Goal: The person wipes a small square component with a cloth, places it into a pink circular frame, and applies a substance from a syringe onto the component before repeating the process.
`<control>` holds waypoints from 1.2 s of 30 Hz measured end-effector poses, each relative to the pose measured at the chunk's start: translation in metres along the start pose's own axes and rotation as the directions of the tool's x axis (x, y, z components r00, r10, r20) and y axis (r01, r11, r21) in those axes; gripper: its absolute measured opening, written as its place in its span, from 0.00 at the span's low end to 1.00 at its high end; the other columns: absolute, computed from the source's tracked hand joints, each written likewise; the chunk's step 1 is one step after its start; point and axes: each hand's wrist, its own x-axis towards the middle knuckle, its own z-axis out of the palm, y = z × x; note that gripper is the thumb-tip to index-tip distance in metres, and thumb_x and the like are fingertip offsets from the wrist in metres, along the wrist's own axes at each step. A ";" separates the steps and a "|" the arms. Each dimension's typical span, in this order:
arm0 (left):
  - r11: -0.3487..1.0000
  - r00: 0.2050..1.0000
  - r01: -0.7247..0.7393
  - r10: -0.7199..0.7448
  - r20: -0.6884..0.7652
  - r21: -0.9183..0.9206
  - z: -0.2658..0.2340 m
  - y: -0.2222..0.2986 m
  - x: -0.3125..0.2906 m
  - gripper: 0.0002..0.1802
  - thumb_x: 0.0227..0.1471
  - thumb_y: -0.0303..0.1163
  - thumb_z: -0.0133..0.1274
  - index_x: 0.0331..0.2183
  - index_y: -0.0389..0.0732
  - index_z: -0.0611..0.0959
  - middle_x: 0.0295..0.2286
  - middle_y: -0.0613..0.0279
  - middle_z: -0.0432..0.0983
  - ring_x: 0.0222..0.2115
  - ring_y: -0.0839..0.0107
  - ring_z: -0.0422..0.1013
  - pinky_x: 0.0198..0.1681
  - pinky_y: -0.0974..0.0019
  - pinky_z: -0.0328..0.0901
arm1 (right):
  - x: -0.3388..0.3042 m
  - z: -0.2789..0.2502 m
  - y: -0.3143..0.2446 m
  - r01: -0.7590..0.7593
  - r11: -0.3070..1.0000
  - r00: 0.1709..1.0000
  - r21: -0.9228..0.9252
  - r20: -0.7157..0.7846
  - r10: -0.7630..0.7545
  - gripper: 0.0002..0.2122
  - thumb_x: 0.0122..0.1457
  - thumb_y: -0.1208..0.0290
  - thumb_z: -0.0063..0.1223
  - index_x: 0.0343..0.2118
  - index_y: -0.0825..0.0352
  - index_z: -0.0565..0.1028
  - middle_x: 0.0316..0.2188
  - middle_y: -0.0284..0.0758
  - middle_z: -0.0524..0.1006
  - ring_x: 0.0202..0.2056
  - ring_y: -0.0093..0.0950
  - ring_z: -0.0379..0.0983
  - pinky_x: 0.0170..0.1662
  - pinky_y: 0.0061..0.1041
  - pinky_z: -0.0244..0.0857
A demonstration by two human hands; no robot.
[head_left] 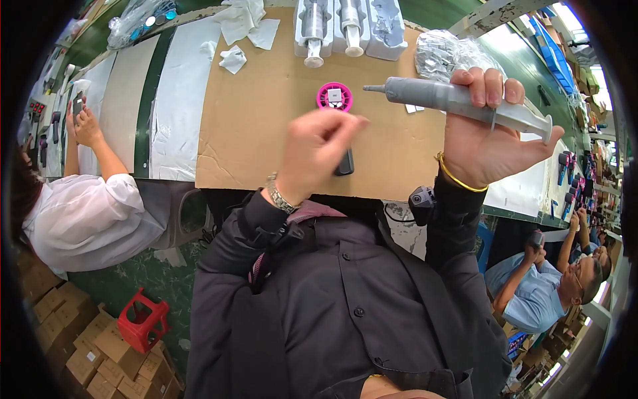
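Observation:
My right hand point(482, 130) is wrapped round a large syringe point(425, 93) filled with grey matter. It lies nearly level above the work surface, nozzle pointing left and plunger end beside my thumb. Below and left of the nozzle is a round pink spoked part point(323, 97) with a small white square piece point(335, 96) at its centre. A dark handle point(345, 165) shows beneath my left hand, apparently part of the same device. My left hand point(312, 146) hovers over it, slightly blurred, with thumb and fingers pressed together; anything between them is hidden.
Cardboard point(252, 133) covers the bench. At its far edge, a white moulded tray point(385, 33) holds two more syringes. Crumpled tissues point(232, 60) lie far left, a clear plastic bag point(455, 53) far right. Co-workers sit on both sides; a red stool point(143, 320) stands lower left.

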 end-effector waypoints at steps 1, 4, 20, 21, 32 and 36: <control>1.000 1.000 0.007 -0.007 0.004 -0.003 -0.005 -0.007 0.003 0.18 0.56 0.34 0.61 0.47 0.38 0.82 0.32 0.64 0.74 0.25 0.80 0.69 0.23 0.72 0.62 | 0.004 -0.001 0.001 -0.017 1.000 1.000 0.011 -0.004 0.017 0.32 0.52 0.31 0.45 0.29 0.65 0.68 0.24 0.34 0.62 0.29 0.31 0.59 0.49 0.41 0.56; 0.840 0.937 -0.114 0.269 -0.224 0.531 -0.019 -0.002 0.018 0.20 0.51 0.31 0.64 0.47 0.39 0.82 0.35 0.63 0.72 0.25 0.73 0.70 0.27 0.68 0.66 | 0.010 -0.005 0.011 -0.064 0.997 0.998 0.034 -0.016 0.064 0.33 0.54 0.29 0.36 0.28 0.63 0.69 0.23 0.35 0.64 0.28 0.32 0.60 0.44 0.40 0.56; 0.805 0.896 -0.323 0.429 -0.111 0.498 -0.012 -0.033 0.000 0.19 0.45 0.20 0.63 0.42 0.41 0.82 0.36 0.63 0.72 0.28 0.66 0.74 0.31 0.65 0.70 | 0.011 -0.012 0.038 -0.129 0.985 0.991 -0.115 -0.056 0.123 0.36 0.55 0.29 0.30 0.40 0.61 0.76 0.20 0.34 0.63 0.24 0.31 0.59 0.38 0.39 0.57; 0.807 0.898 -0.322 0.426 -0.110 0.495 -0.013 -0.035 -0.001 0.19 0.45 0.20 0.63 0.42 0.41 0.82 0.36 0.63 0.72 0.28 0.66 0.74 0.31 0.65 0.70 | 0.009 -0.012 0.037 -0.128 0.988 0.991 -0.083 -0.044 0.125 0.35 0.54 0.31 0.36 0.40 0.64 0.75 0.20 0.33 0.62 0.25 0.29 0.58 0.39 0.36 0.57; 0.788 0.889 -0.342 0.449 -0.096 0.512 -0.015 -0.046 -0.004 0.16 0.44 0.18 0.61 0.39 0.40 0.83 0.34 0.60 0.75 0.31 0.63 0.76 0.29 0.63 0.71 | -0.001 -0.007 0.048 -0.174 0.970 0.980 -0.171 0.072 0.188 0.37 0.53 0.32 0.42 0.48 0.66 0.75 0.20 0.31 0.62 0.23 0.26 0.56 0.35 0.31 0.55; 0.805 0.887 -0.340 0.446 -0.118 0.486 -0.015 -0.046 -0.004 0.17 0.44 0.19 0.62 0.39 0.40 0.83 0.32 0.61 0.75 0.30 0.62 0.76 0.29 0.63 0.71 | -0.003 -0.006 0.058 -0.174 0.953 0.961 -0.247 0.167 0.219 0.39 0.53 0.30 0.36 0.52 0.64 0.73 0.19 0.32 0.63 0.21 0.27 0.56 0.34 0.32 0.56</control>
